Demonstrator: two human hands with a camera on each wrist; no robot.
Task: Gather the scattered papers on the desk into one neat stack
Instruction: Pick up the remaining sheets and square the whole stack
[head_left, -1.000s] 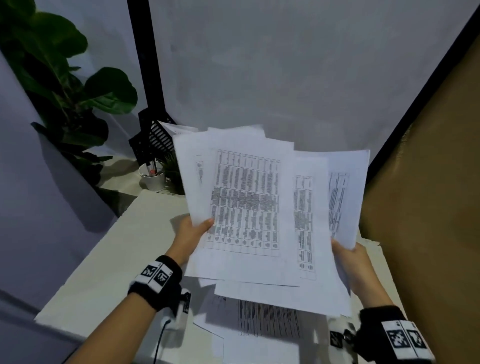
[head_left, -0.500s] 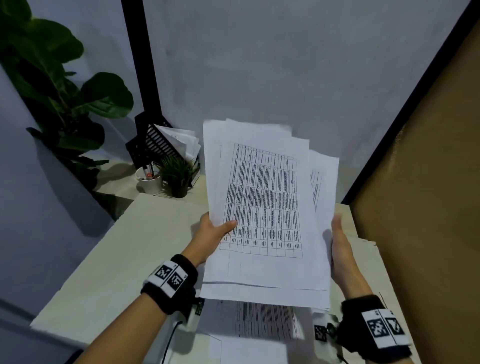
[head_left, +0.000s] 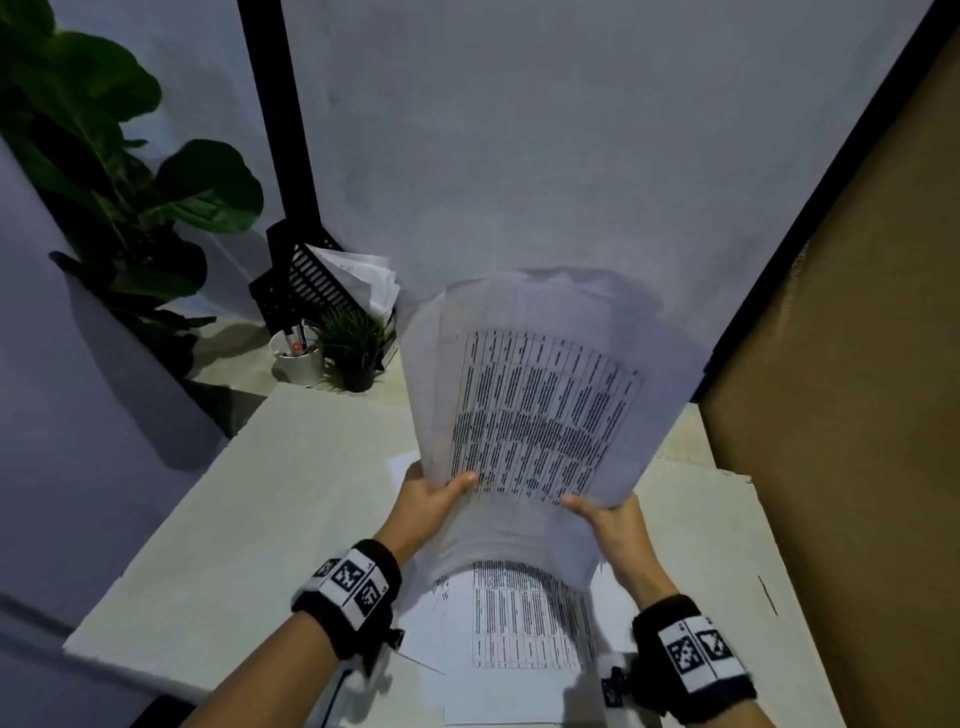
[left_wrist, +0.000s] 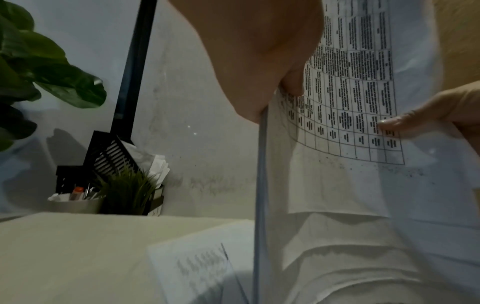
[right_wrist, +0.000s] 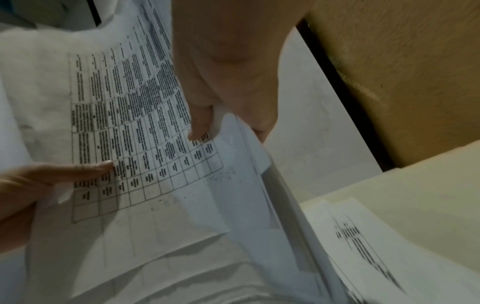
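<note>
While both hands' fingers (head_left: 462, 480) pinch the bundle (head_left: 530, 415), loose sheets (head_left: 524, 623) underlie; organizer (head_left: 306, 283) behind.

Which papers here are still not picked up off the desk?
The printed sheets lying flat on the desk beneath the raised bundle. The bundle is gripped by the left hand and right hand; other papers sit in the black tray.

Setting: an office desk corner. Indicators: a pale desk (head_left: 218, 545) set against plain partition walls; a black slotted file tray (head_left: 306, 280) holding loose sheets; a white cup (head_left: 297, 358) containing pens; a small potted plant (head_left: 356, 345); a large leafy plant (head_left: 119, 171); printed table sheets (head_left: 524, 623) lying on the desk.
</note>
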